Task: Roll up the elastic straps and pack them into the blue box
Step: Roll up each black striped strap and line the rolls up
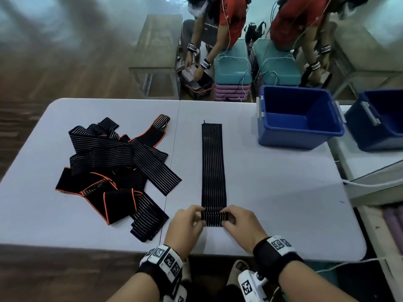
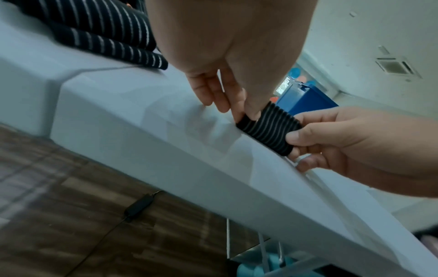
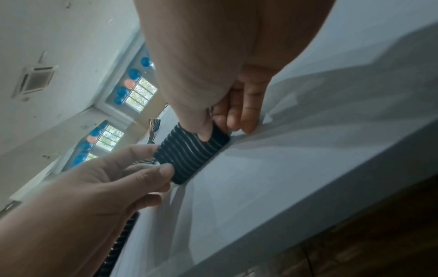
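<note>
Both hands, left hand [image 1: 185, 223] and right hand [image 1: 242, 223], pinch the rolled near end of the flat strap [image 1: 213, 166], whose long axis runs away across the table [image 1: 272, 192], blue box [image 1: 298, 118] far right.

Second blue bin [image 1: 379, 120] cut off at the head view's right edge.

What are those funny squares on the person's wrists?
Both hands are bare. The left wrist and right wrist each wear a black band with white tiles printed with black square codes. A white camera unit with one more code sits under the right wrist.
</note>
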